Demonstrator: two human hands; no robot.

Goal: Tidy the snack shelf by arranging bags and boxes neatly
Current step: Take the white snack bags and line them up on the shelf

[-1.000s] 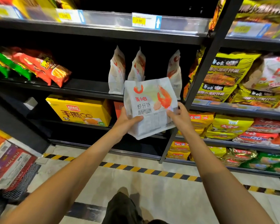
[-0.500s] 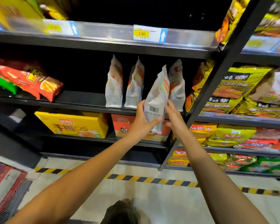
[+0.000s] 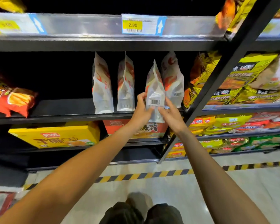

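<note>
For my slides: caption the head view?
Both hands hold a white snack bag edge-on beside three shelved bags.

Floor [image 3: 233, 191]: pale, glossy tile.
Floor tape [image 3: 152, 174]: yellow-black hazard stripe.
Shelving upright [image 3: 217, 81]: black metal, dim recesses.

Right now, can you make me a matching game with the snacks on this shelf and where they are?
Things:
1. white bag with the barcode
2. yellow box
3. red chip bag
4. price tag 2.90

Places:
A. lying at the left end of the middle shelf
B. on the rail of the top shelf
C. held in both hands
D. on the lower shelf, left of the orange box

Pairs: 1-C, 2-D, 3-A, 4-B
</note>
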